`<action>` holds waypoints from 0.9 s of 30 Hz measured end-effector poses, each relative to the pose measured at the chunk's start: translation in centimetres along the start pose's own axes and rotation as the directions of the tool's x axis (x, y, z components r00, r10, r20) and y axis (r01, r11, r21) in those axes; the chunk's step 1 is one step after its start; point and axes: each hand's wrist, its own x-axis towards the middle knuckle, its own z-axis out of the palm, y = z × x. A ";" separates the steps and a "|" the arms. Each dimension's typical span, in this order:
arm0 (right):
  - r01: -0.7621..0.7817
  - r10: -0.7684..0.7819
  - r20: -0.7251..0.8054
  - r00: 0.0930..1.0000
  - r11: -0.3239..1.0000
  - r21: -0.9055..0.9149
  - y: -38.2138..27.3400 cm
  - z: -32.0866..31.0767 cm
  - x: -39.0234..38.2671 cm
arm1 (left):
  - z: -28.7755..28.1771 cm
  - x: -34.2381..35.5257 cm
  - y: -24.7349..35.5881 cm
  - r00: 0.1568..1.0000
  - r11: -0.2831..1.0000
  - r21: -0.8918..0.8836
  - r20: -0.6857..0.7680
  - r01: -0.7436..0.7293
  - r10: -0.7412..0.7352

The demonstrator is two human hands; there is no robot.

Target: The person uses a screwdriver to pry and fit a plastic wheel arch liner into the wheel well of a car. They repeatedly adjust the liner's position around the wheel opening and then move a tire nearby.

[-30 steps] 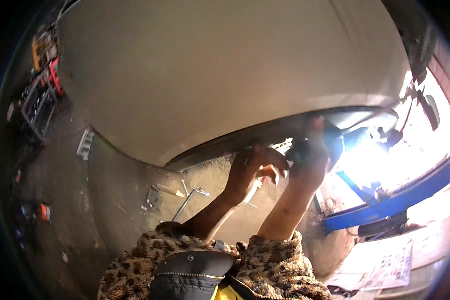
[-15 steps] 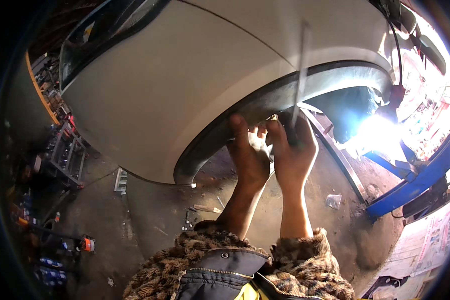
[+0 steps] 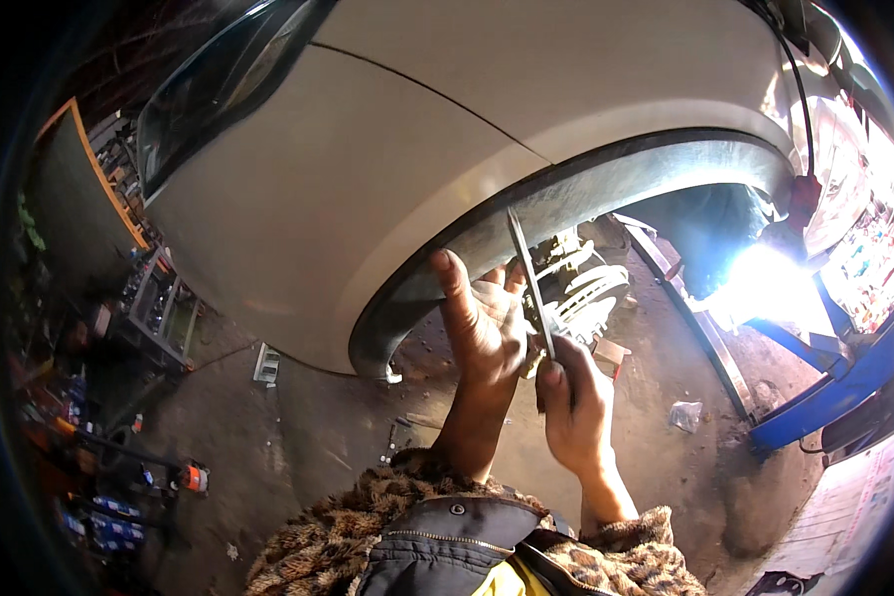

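Observation:
A pale car body panel [image 3: 298, 199] with a dark-edged wheel arch [image 3: 407, 288] curves in front of me. Under the arch, the brake disc [image 3: 604, 290] and hub parts show with no wheel over them. My left hand [image 3: 487, 333] is raised at the arch, thumb up by its edge and apart from the other fingers, whose tips are partly hidden. Nothing shows in that palm. My right hand [image 3: 576, 407], lower and to the right, closes round a long thin metal tool [image 3: 528, 273]. It points up and slightly left, past my left fingers; its exact kind is unclear.
A bright light [image 3: 765, 283] glares at the right beside a blue curved stand [image 3: 834, 387]. A metal bar [image 3: 695, 328] slants across the floor. Nearby lies a clear plastic scrap [image 3: 684, 415]. At the left stand a metal frame [image 3: 164, 308] and an orange-ended item [image 3: 195, 478].
My right hand has come down and away from the arch with the metal tool, uncovering the brake disc. My left hand has shifted slightly left and its fingers show more.

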 end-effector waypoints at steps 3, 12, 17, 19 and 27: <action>0.066 -0.064 0.041 0.997 0.997 -0.038 -0.4 -0.1 -1.6 | 0.9 -0.2 0.9 0.997 0.995 0.065 -0.012 -0.072 0.073; 0.239 -0.233 0.060 0.971 0.910 -0.340 -3.0 -0.2 -1.1 | 0.9 0.0 1.2 0.999 0.996 0.083 0.011 -0.038 0.038; 0.167 -0.151 0.072 0.986 0.875 -0.454 -4.2 -0.1 -1.2 | 0.7 -0.3 1.3 1.000 0.998 0.058 0.001 0.031 -0.031; 0.132 -0.110 0.074 0.991 0.867 -0.480 -5.0 0.0 -1.0 | 1.3 -0.7 1.5 0.996 0.998 0.008 0.054 0.064 -0.064; 0.098 -0.083 0.051 0.995 0.885 -0.455 -5.3 0.5 -0.8 | 2.4 -0.8 1.8 0.997 0.998 -0.017 0.048 0.056 -0.056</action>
